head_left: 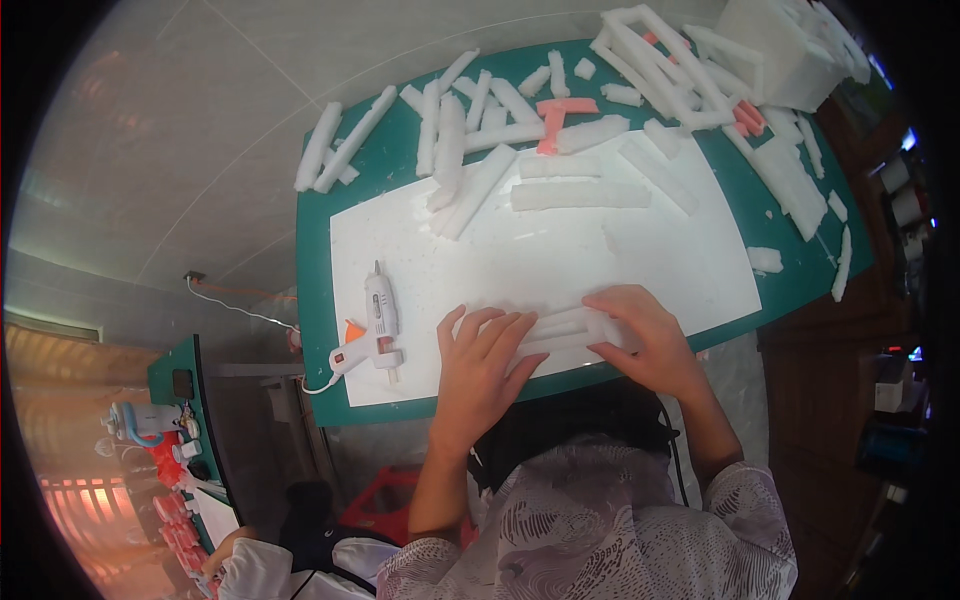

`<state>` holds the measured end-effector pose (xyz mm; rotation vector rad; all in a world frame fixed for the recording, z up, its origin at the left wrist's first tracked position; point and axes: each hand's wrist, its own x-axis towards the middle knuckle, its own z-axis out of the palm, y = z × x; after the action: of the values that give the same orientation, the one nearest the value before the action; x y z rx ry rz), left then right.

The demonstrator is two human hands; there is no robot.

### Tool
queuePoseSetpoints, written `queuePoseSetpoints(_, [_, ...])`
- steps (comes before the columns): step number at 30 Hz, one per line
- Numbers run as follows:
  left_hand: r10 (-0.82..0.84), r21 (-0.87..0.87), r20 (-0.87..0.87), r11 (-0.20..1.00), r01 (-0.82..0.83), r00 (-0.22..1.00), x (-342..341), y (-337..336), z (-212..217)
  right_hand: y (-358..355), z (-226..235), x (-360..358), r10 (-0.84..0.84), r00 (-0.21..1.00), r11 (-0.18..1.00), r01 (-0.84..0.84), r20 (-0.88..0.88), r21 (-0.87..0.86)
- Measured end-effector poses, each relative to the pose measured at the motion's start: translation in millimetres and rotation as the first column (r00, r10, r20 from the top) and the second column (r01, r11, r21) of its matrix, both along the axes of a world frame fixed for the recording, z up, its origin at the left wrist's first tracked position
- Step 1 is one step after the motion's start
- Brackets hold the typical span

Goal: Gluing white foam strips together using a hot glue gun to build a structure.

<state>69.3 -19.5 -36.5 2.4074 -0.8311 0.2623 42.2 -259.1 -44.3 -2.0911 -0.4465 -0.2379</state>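
Several white foam strips (568, 330) lie side by side just above the near edge of the white sheet (420, 255). My left hand (482, 362) curves around their left end, with the thumb on the near side and the fingers on the far side. At the right end, my right hand (652, 338) grips the strips between thumb and fingers. The fingers partly hide both ends, so I cannot tell whether the strips are joined. Farther out on the sheet rest a long foam strip (580, 196) and a shorter foam strip (558, 167).
A white hot glue gun (380, 312) lies to the left, its cord leaving the green table mat (312, 290). Loose foam pieces (450, 135) and pink foam pieces (548, 125) cover the far side. A foam frame (665, 65) and foam block (775, 50) stand far right. Another person's sleeve (262, 572) is lower left.
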Motion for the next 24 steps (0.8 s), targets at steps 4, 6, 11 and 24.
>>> queuePoseSetpoints(4, [-0.052, -0.02, 0.007, 0.998, 0.052, 0.999, 0, -7, -2, -7, -6, -4, 0.001, 0.999, 0.998, 0.001, -0.037, 0.055])
queuePoseSetpoints(6, [-0.006, 0.016, 0.025, 1.0, 0.005, 1.0, -4, -1, 2, -5, -10, -3, 0.004, 1.0, 1.0, -0.004, 0.001, 0.03])
queuePoseSetpoints(11, [0.014, -0.05, 0.004, 0.999, -0.014, 1.0, -9, 6, 1, -10, -15, -9, 0.024, 0.999, 1.0, -0.023, -0.023, 0.011])
queuePoseSetpoints(24, [0.037, -0.39, -0.387, 0.899, -0.2, 0.921, -10, 37, -30, -22, -15, -13, 0.042, 0.969, 0.996, -0.02, -0.245, 0.09])
